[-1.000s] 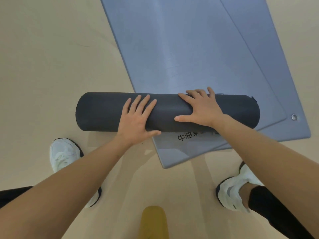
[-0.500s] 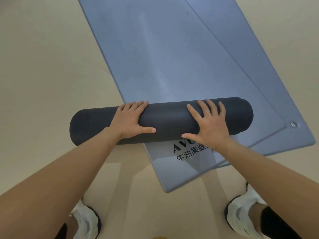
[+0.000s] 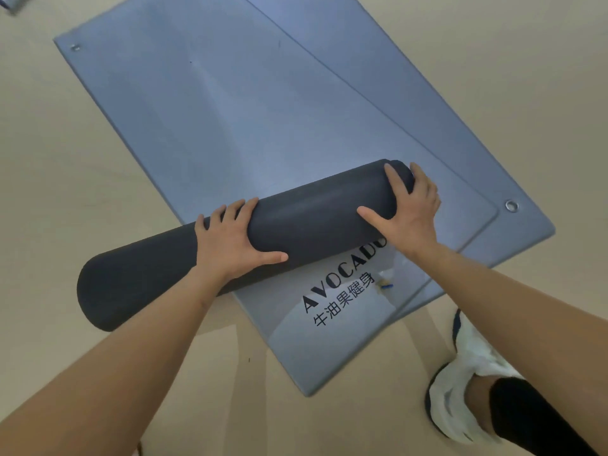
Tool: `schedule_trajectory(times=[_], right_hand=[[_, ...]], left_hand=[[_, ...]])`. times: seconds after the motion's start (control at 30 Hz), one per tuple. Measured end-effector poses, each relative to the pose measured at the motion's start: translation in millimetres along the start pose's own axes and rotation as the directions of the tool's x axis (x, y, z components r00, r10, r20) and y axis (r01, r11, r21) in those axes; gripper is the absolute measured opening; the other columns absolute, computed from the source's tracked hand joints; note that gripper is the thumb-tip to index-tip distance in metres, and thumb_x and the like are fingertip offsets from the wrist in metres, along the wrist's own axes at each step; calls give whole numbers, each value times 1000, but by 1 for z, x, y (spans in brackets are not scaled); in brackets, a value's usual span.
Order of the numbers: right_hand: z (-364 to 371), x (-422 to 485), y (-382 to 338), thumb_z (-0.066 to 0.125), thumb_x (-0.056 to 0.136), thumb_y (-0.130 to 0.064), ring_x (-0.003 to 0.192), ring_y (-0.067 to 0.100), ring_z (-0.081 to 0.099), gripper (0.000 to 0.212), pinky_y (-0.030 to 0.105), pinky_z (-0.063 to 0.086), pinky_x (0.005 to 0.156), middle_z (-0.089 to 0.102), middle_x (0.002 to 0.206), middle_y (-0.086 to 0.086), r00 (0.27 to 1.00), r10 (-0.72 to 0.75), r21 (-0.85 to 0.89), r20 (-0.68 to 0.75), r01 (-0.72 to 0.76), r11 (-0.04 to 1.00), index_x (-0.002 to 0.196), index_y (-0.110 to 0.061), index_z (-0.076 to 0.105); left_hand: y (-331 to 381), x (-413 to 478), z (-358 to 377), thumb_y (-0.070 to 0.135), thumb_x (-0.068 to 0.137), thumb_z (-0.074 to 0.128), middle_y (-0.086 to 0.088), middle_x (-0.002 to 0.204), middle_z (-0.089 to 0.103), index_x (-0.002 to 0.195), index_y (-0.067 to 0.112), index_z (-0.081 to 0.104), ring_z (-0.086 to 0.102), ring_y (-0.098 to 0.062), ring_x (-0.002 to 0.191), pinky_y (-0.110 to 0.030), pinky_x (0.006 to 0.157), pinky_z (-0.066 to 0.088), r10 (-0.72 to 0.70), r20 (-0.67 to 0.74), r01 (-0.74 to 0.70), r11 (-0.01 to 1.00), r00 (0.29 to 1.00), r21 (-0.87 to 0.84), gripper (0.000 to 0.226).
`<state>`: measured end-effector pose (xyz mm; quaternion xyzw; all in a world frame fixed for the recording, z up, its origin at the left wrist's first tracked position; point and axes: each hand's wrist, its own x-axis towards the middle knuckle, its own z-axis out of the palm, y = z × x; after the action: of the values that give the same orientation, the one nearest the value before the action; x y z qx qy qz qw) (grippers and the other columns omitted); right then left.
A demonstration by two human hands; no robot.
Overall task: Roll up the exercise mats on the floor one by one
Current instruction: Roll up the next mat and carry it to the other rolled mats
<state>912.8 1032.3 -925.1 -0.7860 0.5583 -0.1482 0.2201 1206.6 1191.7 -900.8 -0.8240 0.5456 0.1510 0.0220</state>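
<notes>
A dark grey rolled mat [image 3: 312, 218] lies slanted across the near end of a flat blue-grey mat [image 3: 250, 103] printed with "AVOCADO". A second blue-grey mat [image 3: 467, 149] lies under that one, showing along its right side. My left hand [image 3: 233, 241] presses on the middle of the roll, fingers wrapped over its top. My right hand [image 3: 408, 209] grips the roll's right end, fingers curled over the far side. The roll's left end hangs over the bare floor.
Beige floor [image 3: 65, 179] surrounds the mats. My right foot in a white shoe [image 3: 460, 383] stands at the lower right, just off the mat corner. Metal eyelets [image 3: 511, 205] mark the lower mat's corners. A grey object [image 3: 13, 0] peeks in at the top left.
The roll has moved forward over the flat mat and turned, right end farther away. My right hand slid to the roll's right end. More of the printed lettering shows.
</notes>
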Motion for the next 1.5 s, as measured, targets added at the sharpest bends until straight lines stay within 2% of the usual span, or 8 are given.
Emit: schedule_trajectory(times=[0.17, 0.4, 0.53, 0.83, 0.97, 1.13, 1.3, 1.5], right_hand=[[-10, 2, 9, 80, 81, -54, 138, 26, 41, 99, 41, 38, 117, 28, 154, 7, 984, 58, 306, 167, -108, 946, 158, -51, 18], [-30, 19, -6, 78, 81, -58, 122, 26, 51, 92, 39, 44, 110, 41, 132, 7, 953, 135, 267, 273, -209, 941, 157, -49, 26], [-43, -3, -18, 72, 84, -62, 131, 29, 51, 90, 45, 42, 114, 50, 145, 9, 923, 161, 172, 348, -232, 958, 159, -35, 31], [-101, -84, -56, 78, 90, -30, 139, 31, 44, 89, 45, 39, 116, 40, 156, 6, 816, 236, 137, 529, -356, 924, 161, -22, 25], [-130, -106, -93, 79, 89, -19, 128, 30, 50, 80, 44, 46, 106, 48, 145, 6, 840, 201, 172, 504, -326, 930, 155, -22, 34], [-164, -133, -147, 83, 83, -17, 120, 24, 51, 79, 40, 47, 101, 51, 133, 0, 894, 82, 212, 440, -192, 958, 150, -25, 41], [-194, -167, -202, 78, 83, -13, 124, 30, 51, 81, 45, 49, 102, 51, 139, 5, 913, -68, 222, 402, -25, 975, 153, -26, 40], [-194, -217, -239, 77, 78, -17, 121, 27, 60, 85, 48, 52, 104, 60, 134, 5, 895, -166, 422, 414, -27, 906, 153, -33, 41]], left_hand=[[-3, 10, -3, 104, 53, 41, 3, 164, 31, 159, 39, 22, 30, -31, 148, -58, 123, 16, 6, -27, -7, 1000, 1000, -14, 126], [30, -31, 26, 65, 90, 61, -12, 167, 27, 161, 26, 31, 17, -41, 155, -61, 125, 10, -12, -237, -7, 997, 971, -77, 86], [71, -65, 32, 70, 90, 57, -8, 171, 16, 161, 35, 28, 6, -42, 157, -62, 125, 7, -63, -160, 44, 992, 985, -116, 84], [126, -152, 5, 73, 88, 58, -6, 173, -5, 164, 32, 8, -8, -41, 157, -60, 125, 16, -76, 74, 90, 974, 994, -208, 100], [129, -190, -30, 58, 89, 71, 0, 171, 11, 157, 24, 31, 4, -31, 159, -53, 116, 38, -22, 50, 37, 941, 998, -335, 86], [105, -233, -82, 44, 84, 81, 3, 165, 32, 134, 23, 55, 40, -22, 146, -41, 116, 41, 75, -40, -85, 904, 996, -419, 60], [71, -274, -122, 44, 85, 81, 12, 169, 23, 158, 31, 35, 34, -12, 150, -34, 120, 34, 30, -1, -25, 839, 1000, -544, 87], [54, -315, -125, 49, 82, 83, 14, 171, 11, 163, 36, 23, 28, -7, 148, -25, 110, 31, -159, 15, 107, 594, 987, -797, 102]])
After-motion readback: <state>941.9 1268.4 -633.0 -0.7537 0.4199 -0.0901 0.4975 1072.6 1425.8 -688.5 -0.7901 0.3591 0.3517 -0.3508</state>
